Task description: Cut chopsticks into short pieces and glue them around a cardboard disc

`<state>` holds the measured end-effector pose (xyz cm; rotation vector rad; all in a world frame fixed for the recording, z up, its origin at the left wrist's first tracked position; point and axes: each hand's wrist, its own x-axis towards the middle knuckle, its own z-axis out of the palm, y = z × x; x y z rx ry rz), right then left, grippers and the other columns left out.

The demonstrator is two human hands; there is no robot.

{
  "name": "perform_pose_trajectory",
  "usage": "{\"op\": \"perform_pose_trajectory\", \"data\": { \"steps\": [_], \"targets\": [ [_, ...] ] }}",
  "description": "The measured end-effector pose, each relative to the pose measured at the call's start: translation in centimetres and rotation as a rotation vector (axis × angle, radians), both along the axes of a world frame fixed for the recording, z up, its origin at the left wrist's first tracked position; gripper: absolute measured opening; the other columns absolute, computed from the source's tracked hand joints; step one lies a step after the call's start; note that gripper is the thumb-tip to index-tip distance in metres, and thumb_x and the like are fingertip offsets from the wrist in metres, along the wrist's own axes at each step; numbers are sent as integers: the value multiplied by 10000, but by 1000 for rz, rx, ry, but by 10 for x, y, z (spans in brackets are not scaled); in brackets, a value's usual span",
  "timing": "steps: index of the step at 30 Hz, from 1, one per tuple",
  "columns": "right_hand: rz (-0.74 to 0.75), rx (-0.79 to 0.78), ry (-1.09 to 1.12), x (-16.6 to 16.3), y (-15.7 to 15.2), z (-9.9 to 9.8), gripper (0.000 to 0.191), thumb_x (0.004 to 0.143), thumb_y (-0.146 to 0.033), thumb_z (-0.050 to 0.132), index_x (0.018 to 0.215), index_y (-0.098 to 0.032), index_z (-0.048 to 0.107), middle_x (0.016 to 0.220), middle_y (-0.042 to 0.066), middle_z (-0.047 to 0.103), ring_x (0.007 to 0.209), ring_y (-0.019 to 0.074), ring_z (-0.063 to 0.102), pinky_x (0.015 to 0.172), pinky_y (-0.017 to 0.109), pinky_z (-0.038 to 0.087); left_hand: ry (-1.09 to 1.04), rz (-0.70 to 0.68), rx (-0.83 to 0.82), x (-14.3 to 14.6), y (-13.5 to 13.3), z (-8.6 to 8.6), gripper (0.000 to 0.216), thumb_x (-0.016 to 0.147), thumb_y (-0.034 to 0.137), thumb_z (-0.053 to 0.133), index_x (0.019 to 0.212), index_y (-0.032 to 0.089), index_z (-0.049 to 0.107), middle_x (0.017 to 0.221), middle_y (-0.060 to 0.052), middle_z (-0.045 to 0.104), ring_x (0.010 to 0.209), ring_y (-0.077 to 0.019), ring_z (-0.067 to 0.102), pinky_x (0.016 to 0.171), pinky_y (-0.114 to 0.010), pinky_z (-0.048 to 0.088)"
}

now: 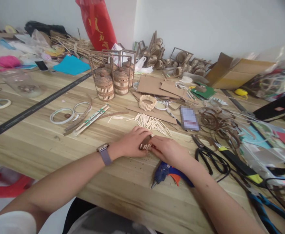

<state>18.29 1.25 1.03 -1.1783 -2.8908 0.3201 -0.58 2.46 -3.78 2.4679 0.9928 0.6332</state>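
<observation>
A small round piece point(146, 143), brown cardboard edged with short pale sticks, sits low over the table between both hands. My left hand point(134, 142) is curled around its left side, with a watch on that wrist. The fingers of my right hand point(165, 148) press together at its right side; whether they also pinch a single stick is hidden. A heap of loose short sticks point(151, 123) lies just beyond the hands. Behind the heap stands a finished-looking ring of pale sticks point(147, 103). A blue hot glue gun point(163, 172) lies below my right wrist, its nozzle pointing down-left.
Small lidded stick baskets point(104, 87) in frames stand at the back. To the right lie black-handled scissors point(209, 156), a yellow-black utility knife point(240, 165), blue-handled pliers point(266, 204) and coiled brown strips point(215, 122). Tape rolls point(61, 116) and wrapped sticks point(92, 119) are on the left.
</observation>
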Motion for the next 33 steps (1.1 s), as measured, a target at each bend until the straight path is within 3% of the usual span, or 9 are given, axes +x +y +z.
{"op": "perform_pose_trajectory", "data": {
  "steps": [4,7,10,14,18,22,28,33],
  "targets": [
    [-30,-27,14,2,1,3,98,890,-168,541,962,-164,608,891,81,670,795,207,621,680,292,429,-17,-4,-12,0,0,-1,625,695,219,680,1276,166,457,1300,-128,516,1227,-297,429,1062,-476,373],
    [-102,-29,93,13,0,11,222,861,-207,591,1080,-172,584,895,70,664,775,201,620,681,292,435,-52,-1,-17,-1,0,-2,645,692,187,660,1296,191,434,1326,-126,504,1265,-290,421,1081,-489,354],
    [-201,-80,147,34,-5,23,94,876,-271,556,900,-193,605,772,35,640,678,175,586,612,268,416,-73,4,-30,-3,0,-1,682,684,136,633,1324,186,406,1376,-136,468,1314,-279,395,1110,-476,330],
    [-287,-327,73,71,-19,30,146,852,-349,574,788,-217,581,679,4,613,602,158,556,551,246,408,-84,5,-105,-7,0,2,706,687,128,640,1348,165,393,1405,-149,444,1346,-266,377,1123,-439,333],
    [-316,-482,2,89,-36,21,160,739,-234,679,847,-216,563,760,9,641,686,179,598,595,247,431,-68,-5,-152,-10,2,4,765,694,160,677,1387,172,352,1451,-156,397,1365,-271,356,1129,-447,324],
    [-322,-449,-2,85,-44,13,193,711,-108,612,868,-210,564,854,34,652,763,197,601,673,276,443,-42,-5,-166,-11,3,4,813,692,210,722,1406,197,333,1462,-150,388,1366,-281,357,1123,-460,329],
    [-255,-510,206,92,-36,13,80,811,-228,527,886,-211,549,825,18,613,746,181,565,686,284,452,-34,2,-149,-10,2,4,800,689,211,733,1391,182,350,1447,-163,401,1362,-287,357,1124,-464,327],
    [-395,-664,544,94,-29,7,359,736,-434,675,992,-202,575,937,46,646,858,213,590,761,323,481,-72,21,-106,-7,0,2,737,695,205,718,1354,182,390,1391,-153,461,1321,-287,408,1101,-468,358]
  ]
}}
